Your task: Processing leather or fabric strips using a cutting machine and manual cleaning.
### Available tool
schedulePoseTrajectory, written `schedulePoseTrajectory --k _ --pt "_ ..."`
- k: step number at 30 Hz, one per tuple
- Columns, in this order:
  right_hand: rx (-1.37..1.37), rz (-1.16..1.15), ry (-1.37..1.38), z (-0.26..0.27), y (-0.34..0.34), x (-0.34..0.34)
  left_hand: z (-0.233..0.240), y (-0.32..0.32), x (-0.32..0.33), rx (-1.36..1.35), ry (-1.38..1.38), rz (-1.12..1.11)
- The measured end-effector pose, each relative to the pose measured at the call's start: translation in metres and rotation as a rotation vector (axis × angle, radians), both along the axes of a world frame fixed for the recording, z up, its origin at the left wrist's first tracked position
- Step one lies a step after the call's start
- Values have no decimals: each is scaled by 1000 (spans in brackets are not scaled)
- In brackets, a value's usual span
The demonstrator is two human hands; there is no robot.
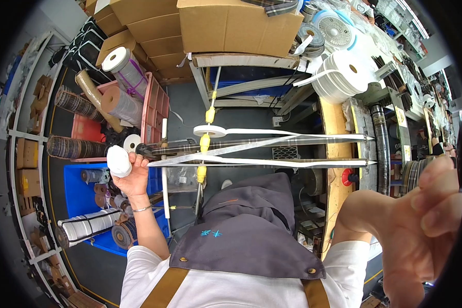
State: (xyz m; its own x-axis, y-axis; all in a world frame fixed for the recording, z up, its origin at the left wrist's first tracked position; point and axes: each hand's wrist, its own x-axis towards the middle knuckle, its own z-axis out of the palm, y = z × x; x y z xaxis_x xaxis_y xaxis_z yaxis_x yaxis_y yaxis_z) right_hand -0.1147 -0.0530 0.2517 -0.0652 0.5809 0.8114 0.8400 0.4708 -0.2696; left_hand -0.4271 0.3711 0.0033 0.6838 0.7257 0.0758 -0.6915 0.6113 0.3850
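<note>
My left hand (133, 175), at the left over a blue crate, is closed around a white roll or wad of material (119, 161). White tape (238, 149) stretches from beside its fingers to the right. A flat reel of white tape (210, 131) sits on a rod with yellow fittings (204, 143). Two strands run from this middle part to pointed metal guides (370, 162) on the machine at the right. My right hand (419, 219) is raised close to the camera at the right, its fingers bent; whether it holds anything cannot be told.
A blue crate (71, 192) and a pink crate (154, 109) hold rolls of material at the left. Cardboard boxes (238, 27) stand ahead. A large white tape spool (342, 75) and a small fan (335, 30) are at the upper right. A wooden board (337, 215) edges the machine.
</note>
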Motion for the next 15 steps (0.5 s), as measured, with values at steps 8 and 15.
schedulePoseTrajectory --k 8,15 --pt "173 -157 49 -51 -475 142 67 -28 19 137 25 9" --pt "134 -249 -70 -4 -764 108 15 40 -36 97 1 101"
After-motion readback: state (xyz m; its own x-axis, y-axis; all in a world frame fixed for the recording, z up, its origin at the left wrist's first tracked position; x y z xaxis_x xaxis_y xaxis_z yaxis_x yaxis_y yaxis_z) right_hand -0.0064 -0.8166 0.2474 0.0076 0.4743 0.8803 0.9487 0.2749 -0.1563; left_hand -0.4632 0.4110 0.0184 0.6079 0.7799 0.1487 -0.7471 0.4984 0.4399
